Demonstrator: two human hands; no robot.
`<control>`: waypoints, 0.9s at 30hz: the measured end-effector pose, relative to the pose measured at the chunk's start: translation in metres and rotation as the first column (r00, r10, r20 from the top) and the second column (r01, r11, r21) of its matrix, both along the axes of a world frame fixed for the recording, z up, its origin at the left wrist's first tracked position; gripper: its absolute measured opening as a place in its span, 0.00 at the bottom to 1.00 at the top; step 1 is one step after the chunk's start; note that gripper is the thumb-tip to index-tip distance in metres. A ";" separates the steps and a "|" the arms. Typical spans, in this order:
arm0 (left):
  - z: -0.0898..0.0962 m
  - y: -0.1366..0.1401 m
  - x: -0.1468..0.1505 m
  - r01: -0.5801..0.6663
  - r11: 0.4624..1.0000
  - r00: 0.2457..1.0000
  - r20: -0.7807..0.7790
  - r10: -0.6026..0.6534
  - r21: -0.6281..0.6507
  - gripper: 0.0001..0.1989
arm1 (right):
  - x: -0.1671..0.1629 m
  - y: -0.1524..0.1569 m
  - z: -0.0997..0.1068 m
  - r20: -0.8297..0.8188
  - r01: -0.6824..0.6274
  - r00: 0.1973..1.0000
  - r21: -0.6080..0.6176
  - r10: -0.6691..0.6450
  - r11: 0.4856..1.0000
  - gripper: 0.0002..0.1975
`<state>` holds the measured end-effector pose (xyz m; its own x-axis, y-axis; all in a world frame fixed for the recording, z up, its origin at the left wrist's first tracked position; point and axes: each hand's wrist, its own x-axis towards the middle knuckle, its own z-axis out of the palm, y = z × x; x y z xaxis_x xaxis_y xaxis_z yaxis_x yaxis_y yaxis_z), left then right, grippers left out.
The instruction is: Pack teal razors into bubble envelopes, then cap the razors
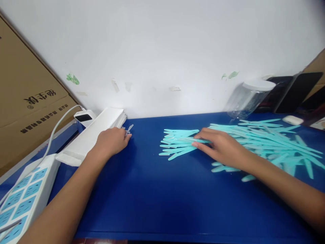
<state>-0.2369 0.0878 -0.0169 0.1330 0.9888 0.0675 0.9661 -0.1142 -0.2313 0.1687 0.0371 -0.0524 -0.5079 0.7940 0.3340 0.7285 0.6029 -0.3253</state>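
Turquoise sticks [179, 148] are apparently being gathered: right hand [224, 147] nearly closed, pinching some, lifting wants even grip; left hand [111, 139] half-curled, hold unclear

An improvised indoor workspace, shown by the printed carton [26, 86], power strip [28, 194] and blue worktable [157, 196].

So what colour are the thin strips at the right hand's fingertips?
The strips are pale turquoise, seen in the head view.

A bare left hand [111, 139] and a bare right hand [223, 145] top slim, uncovered forearms [69, 196] that taper toward narrow wrists [98, 156].
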 end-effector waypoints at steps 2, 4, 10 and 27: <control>-0.001 -0.001 0.000 -0.017 0.997 0.999 0.038 0.014 0.074 0.25 | -0.001 -0.001 0.002 -0.010 0.010 1.000 0.011 -0.010 1.000 0.19; -0.001 -0.003 0.006 -0.027 0.979 0.994 0.109 0.005 0.201 0.27 | -0.002 -0.003 0.005 -0.022 0.020 1.000 0.008 -0.020 1.000 0.19; -0.006 -0.032 0.063 0.244 0.910 0.763 0.514 -0.393 0.335 0.20 | -0.009 -0.011 0.008 -0.062 -0.083 0.995 -0.043 0.080 0.996 0.18; -0.028 -0.057 0.100 0.535 0.828 0.277 0.891 -0.361 0.169 0.08 | -0.020 -0.024 0.014 -0.251 -0.066 0.966 -0.011 0.061 0.998 0.12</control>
